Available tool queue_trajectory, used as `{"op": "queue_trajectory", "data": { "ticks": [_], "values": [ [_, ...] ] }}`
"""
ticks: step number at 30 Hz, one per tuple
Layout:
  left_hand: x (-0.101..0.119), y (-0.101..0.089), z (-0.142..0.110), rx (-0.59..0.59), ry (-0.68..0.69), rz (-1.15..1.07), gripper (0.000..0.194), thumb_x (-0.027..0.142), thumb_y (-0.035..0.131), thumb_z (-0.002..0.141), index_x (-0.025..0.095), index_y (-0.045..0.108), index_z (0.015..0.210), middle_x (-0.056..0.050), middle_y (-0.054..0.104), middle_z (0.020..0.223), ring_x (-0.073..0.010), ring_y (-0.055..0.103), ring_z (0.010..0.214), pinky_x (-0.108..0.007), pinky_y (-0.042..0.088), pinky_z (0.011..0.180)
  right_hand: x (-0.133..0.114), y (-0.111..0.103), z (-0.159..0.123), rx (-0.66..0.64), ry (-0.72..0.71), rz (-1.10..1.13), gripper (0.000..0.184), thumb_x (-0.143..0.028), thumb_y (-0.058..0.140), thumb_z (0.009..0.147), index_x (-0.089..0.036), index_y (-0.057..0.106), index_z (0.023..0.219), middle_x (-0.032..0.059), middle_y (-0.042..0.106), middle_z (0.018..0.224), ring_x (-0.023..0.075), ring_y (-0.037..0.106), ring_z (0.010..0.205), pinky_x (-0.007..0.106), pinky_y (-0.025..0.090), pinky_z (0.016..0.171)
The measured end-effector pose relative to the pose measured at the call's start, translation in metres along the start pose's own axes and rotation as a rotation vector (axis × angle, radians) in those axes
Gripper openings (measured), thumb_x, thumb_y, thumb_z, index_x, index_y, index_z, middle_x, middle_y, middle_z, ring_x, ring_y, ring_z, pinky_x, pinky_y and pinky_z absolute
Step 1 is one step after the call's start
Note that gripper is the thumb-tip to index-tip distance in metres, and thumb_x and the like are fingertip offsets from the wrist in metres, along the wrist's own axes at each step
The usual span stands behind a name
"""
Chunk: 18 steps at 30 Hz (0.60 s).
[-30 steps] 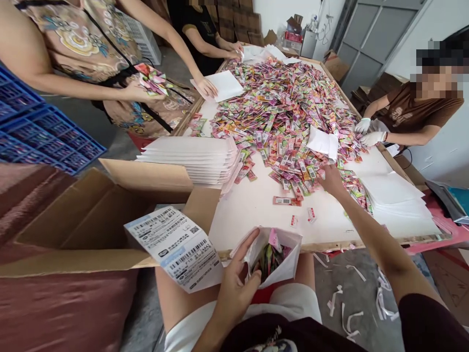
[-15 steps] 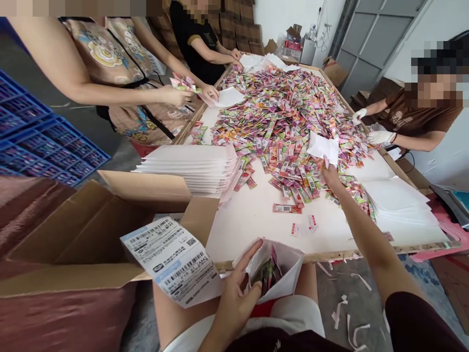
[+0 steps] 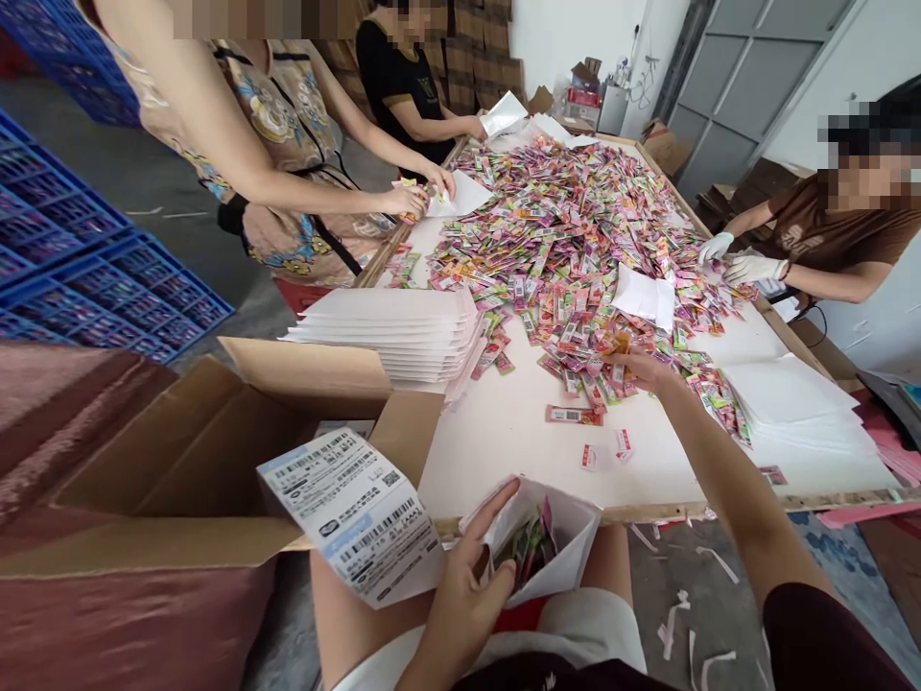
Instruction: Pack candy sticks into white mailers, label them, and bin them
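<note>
My left hand is closed on the edge of a white envelope above my lap, thumb inside its gaping mouth. Several colourful sachets stand in the envelope. Beside that hand hangs a curling strip of printed shipping labels. My right hand reaches to the near edge of a big sachet pile, its fingers closed round small packets, one of them orange, partly hidden by the fingers. Just beyond it a white packet lies on the pile.
An open cardboard box stands at the left, with a stack of white envelopes behind it. Another white stack lies at the right of the table. Three co-workers work around the table. Blue crates are at far left.
My right hand has moved down from the white packet to the sachets in front of it. The left hand keeps its hold on the envelope. The view has shifted slightly.
</note>
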<state>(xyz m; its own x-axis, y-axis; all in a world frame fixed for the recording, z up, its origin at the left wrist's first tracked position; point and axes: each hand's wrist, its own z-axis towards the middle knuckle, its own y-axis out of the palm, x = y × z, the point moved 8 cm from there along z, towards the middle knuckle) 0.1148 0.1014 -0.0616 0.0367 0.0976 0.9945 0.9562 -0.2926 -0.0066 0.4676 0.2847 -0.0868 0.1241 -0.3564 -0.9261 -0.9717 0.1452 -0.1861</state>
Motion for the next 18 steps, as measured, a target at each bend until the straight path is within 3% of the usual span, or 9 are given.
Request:
{"op": "queue_trajectory", "data": {
  "ticks": [3,7,11,14,18],
  "values": [
    [-0.002,-0.002,0.0,0.006,-0.005,-0.021,0.065,0.016,0.053,0.074,0.018,0.056,0.14,-0.007,0.05,0.152,-0.0271,0.037,0.145,-0.041,0.028,0.119,-0.004,0.014,0.001,-0.056,-0.017,0.052,0.031,-0.033,0.076,0.065,-0.021,0.052,0.08,0.0005,0.061,0.072,0.0144,0.058,0.066,0.027,0.049,0.062],
    [-0.003,-0.003,0.001,0.002,-0.001,-0.024,0.066,0.015,0.053,0.074,0.02,0.056,0.139,-0.006,0.05,0.152,-0.0291,0.04,0.143,-0.045,0.028,0.119,-0.005,0.02,0.001,0.036,-0.109,0.106,0.03,-0.039,0.067,0.071,-0.024,0.042,0.081,-0.0042,0.053,0.068,0.0118,0.05,0.061,0.026,0.045,0.061],
    [-0.005,-0.004,0.001,0.007,0.005,-0.024,0.064,0.015,0.051,0.075,0.021,0.057,0.139,-0.005,0.051,0.151,-0.026,0.037,0.145,-0.042,0.024,0.121,0.004,0.02,-0.009,0.117,-0.201,0.058,0.031,-0.047,0.063,0.073,-0.024,0.045,0.085,-0.0024,0.057,0.074,0.014,0.054,0.069,0.027,0.044,0.066],
    [-0.008,-0.007,0.0,0.011,0.01,-0.022,0.063,0.016,0.052,0.076,0.021,0.057,0.138,-0.005,0.051,0.151,-0.0259,0.037,0.145,-0.04,0.025,0.121,0.02,0.007,-0.022,0.115,-0.16,0.002,0.032,-0.048,0.065,0.069,-0.021,0.053,0.082,0.0023,0.062,0.078,0.0179,0.057,0.078,0.028,0.044,0.069],
    [-0.008,-0.009,0.0,0.011,0.023,-0.03,0.061,0.017,0.054,0.078,0.02,0.056,0.139,-0.006,0.051,0.151,-0.0258,0.038,0.144,-0.038,0.027,0.12,0.035,-0.031,-0.042,0.178,-0.16,-0.095,0.023,-0.041,0.059,0.074,-0.02,0.055,0.083,0.0052,0.065,0.087,0.0206,0.058,0.086,0.031,0.044,0.077]
  ]
}}
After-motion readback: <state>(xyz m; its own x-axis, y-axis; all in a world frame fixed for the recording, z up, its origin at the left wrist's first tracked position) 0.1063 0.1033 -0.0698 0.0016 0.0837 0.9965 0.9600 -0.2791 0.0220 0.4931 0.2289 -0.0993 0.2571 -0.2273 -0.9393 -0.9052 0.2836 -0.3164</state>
